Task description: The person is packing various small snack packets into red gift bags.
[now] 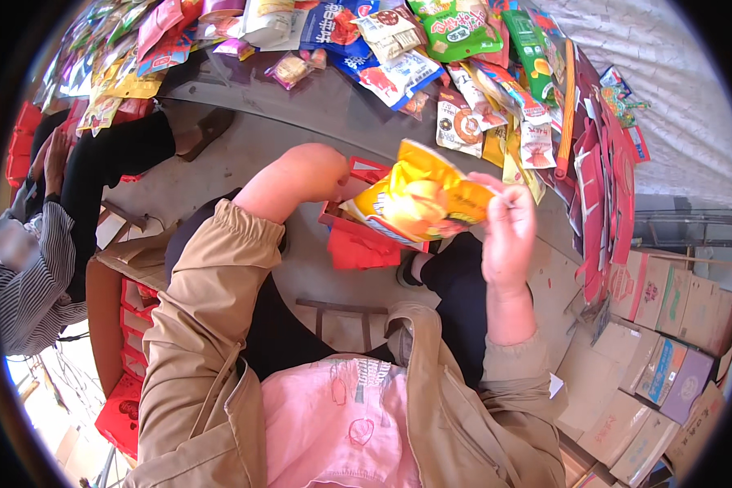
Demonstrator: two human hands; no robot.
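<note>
My right hand (508, 224) pinches the right end of a shiny yellow snack bag (419, 195) between thumb and fingers. The bag is tilted and lies partly over a red cardboard box (330, 213), covering much of its opening. At the box's left side, my left hand (332, 179) is curled against its wall and grips it; its fingertips are mostly hidden. A red flap (362, 248) hangs below the bag, between my knees.
Ahead, a grey table (284, 93) carries heaps of colourful snack packets. Dark red folded cartons (601, 187) stand stacked at the right, above brown cardboard boxes (618, 366). On the left sits another person (36, 260), near a carton (106, 317) of red boxes.
</note>
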